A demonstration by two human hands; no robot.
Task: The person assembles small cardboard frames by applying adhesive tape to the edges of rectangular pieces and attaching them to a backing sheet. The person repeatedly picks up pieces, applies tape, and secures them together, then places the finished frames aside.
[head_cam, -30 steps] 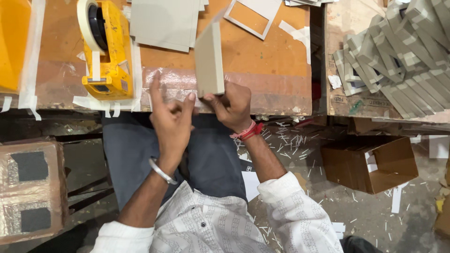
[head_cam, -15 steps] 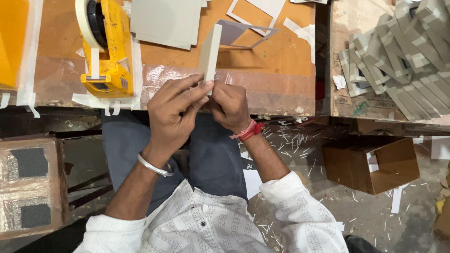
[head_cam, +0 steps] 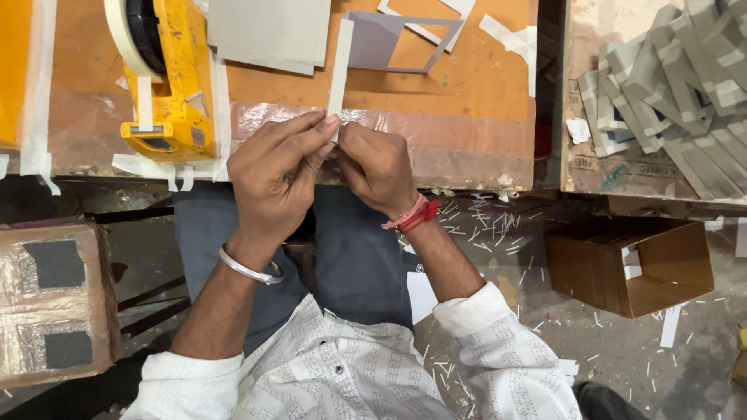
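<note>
Seen from the head camera, a seated person in a white patterned shirt (head_cam: 350,373) worked at the near edge of an orange-brown wooden workbench (head_cam: 475,93). The left hand (head_cam: 272,175), a silver bangle (head_cam: 247,268) at its wrist, and the right hand (head_cam: 377,167), red thread bands (head_cam: 412,216) at its wrist, met over the bench edge. Both pinched the lower end of a narrow grey cardboard strip (head_cam: 340,66), which stood edge-on and reached away across the bench. The left fingertips (head_cam: 331,122) pressed against the strip; the right fingers curled closed around its base.

Just beyond the strip lay a stack of flat grey cardboard sheets (head_cam: 272,31) and a cut-out grey cardboard frame (head_cam: 373,47). A yellow tape dispenser (head_cam: 163,78) stood near the left hand. To the right, well apart, grey folded card pieces (head_cam: 669,78) lay heaped on a second surface, and an open brown cardboard box (head_cam: 630,264) sat on the littered floor below.
</note>
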